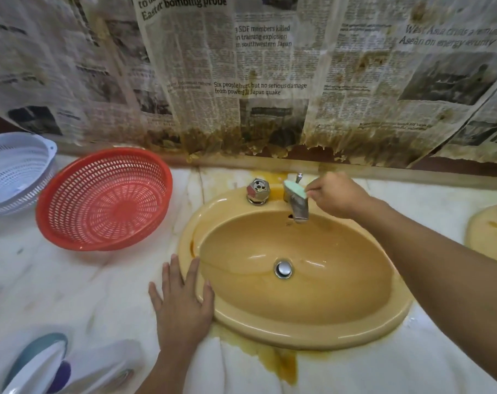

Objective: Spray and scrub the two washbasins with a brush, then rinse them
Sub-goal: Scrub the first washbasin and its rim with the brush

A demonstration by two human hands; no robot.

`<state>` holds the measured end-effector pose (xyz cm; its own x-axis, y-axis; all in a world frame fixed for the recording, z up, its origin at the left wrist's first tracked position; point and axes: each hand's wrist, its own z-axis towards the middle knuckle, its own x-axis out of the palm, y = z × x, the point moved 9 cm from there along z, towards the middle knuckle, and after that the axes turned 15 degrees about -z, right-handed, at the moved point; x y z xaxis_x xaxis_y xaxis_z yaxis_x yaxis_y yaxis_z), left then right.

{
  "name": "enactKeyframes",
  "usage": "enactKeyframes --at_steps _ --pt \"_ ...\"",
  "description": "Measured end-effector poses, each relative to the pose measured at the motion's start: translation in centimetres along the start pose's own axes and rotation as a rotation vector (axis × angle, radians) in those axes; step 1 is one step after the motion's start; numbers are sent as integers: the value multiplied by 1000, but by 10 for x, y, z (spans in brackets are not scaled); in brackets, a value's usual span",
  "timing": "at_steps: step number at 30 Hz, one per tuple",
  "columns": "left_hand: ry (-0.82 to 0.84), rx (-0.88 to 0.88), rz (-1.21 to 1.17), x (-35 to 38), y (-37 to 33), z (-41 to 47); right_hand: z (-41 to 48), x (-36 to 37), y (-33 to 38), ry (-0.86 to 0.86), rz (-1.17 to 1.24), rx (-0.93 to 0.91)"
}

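Pinching the brush (295,189) in the right hand (338,196), thumb and fingers closed on its near end, pale green head laid on top of the tap (298,209). Held with the long axis running from that hand leftward and a touch toward the wall, so across the tap body, not along the spout. Down at the front, pressing the left hand (182,304) flat, fingers straight and spread, gripping nothing, palm on the table (71,294) and fingertips just onto the near-left rim of the basin (298,335). Well apart from the brush on that side, so right hand's job by every appearance, left one only bracing. Bowl of the basin sitting between the two hands, below the brush and back toward the body: probably a short drop off the tap and a pull inward to get bristles onto the yellow glaze. Just left of the tap, a chrome knob (258,190); at the bottom of the bowl, a chrome drain plug (283,268). Off at the right edge, only a sliver showing, the second basin (488,231), on the right arm's side, far from the brush. Brown staining (281,362) on the table in front of the near rim. Further left, a red basket (105,197) tipped up beside a white basket (14,172); behind everything, stained newspaper (270,66) hanging on the wall. Bottom left, blurred white and teal shapes (37,365); cannot tell whether a spray bottle.
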<state>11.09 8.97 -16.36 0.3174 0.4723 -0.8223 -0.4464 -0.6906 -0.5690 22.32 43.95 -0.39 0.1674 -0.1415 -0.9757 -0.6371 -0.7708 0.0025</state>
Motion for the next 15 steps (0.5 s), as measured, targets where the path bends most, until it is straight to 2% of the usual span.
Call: enactKeyframes --at_steps 2,4,9,15 --pt "3 -6 10 0 0 1 -5 -6 6 92 -27 -100" --pt "0 -8 18 0 0 2 -3 -8 -2 141 -73 -120" --pt "-10 -16 13 1 2 3 24 3 -19 87 -81 -28" --pt "-18 -15 16 0 1 5 25 3 -13 139 -110 -105"
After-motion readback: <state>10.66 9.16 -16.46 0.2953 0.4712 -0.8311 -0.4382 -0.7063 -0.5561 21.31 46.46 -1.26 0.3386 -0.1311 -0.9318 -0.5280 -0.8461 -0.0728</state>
